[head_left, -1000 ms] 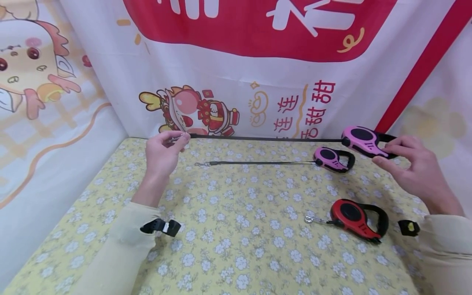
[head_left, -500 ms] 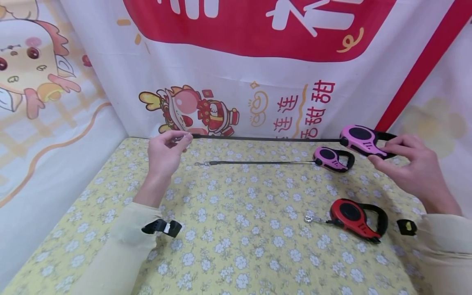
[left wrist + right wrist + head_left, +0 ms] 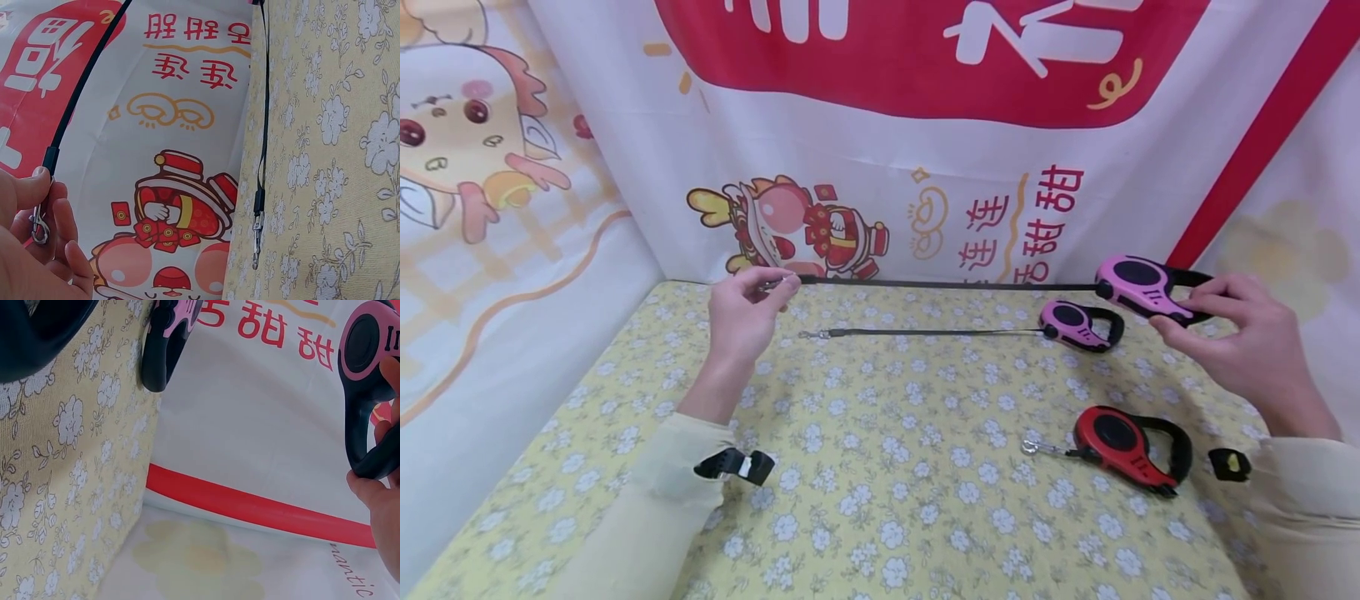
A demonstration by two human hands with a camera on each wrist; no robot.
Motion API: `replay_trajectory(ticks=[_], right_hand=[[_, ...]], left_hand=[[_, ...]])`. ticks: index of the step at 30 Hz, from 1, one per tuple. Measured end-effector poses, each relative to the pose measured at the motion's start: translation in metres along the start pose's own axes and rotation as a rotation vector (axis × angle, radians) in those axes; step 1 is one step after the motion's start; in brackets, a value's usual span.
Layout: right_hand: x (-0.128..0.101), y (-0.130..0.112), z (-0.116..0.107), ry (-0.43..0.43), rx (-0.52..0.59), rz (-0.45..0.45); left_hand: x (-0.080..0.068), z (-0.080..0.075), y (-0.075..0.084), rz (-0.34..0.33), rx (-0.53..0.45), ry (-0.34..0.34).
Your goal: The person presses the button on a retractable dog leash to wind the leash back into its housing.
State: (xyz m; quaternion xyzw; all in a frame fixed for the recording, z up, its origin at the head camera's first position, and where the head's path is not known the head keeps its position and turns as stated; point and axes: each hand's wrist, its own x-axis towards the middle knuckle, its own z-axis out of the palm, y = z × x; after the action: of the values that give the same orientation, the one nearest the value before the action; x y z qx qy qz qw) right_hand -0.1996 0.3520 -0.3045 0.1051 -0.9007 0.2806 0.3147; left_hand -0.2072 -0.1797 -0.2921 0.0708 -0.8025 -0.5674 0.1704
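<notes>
My right hand [image 3: 1247, 342] grips the black handle of a pink retractable dog leash [image 3: 1138, 279], held up above the table's back right. Its black strap [image 3: 955, 286] runs out taut to the left. At the far end, my left hand [image 3: 745, 312] pinches the leash's metal snap clip [image 3: 40, 225] between thumb and fingers. A second pink retractable leash [image 3: 1070, 322] lies on the table just below, its strap drawn out leftward to a metal clip [image 3: 814, 334]. Nearer to me lies a red retractable leash [image 3: 1112, 435] with its clip close to the casing.
A yellow floral cloth [image 3: 880, 467] covers the table. Printed white and red fabric [image 3: 895, 133] hangs along the back edge, close behind the raised strap. More printed fabric [image 3: 497, 275] stands at the left side, and pale fabric rises at the right.
My left hand has shifted slightly right with the clip, so the stretched strap is a little shorter. My right hand holds nearly the same place. The leashes on the table stay put.
</notes>
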Motion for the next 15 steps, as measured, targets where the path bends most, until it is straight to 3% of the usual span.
replay_trajectory(ticks=[9, 15], right_hand=[[0.0001, -0.0008, 0.0034, 0.011, 0.044, -0.044], [0.0014, -0.0044, 0.0017, -0.005, 0.016, -0.026]], left_hand=[[-0.0014, 0.0021, -0.0006, 0.013, 0.02, -0.018], [-0.003, 0.0037, -0.0006, 0.01, 0.016, -0.033]])
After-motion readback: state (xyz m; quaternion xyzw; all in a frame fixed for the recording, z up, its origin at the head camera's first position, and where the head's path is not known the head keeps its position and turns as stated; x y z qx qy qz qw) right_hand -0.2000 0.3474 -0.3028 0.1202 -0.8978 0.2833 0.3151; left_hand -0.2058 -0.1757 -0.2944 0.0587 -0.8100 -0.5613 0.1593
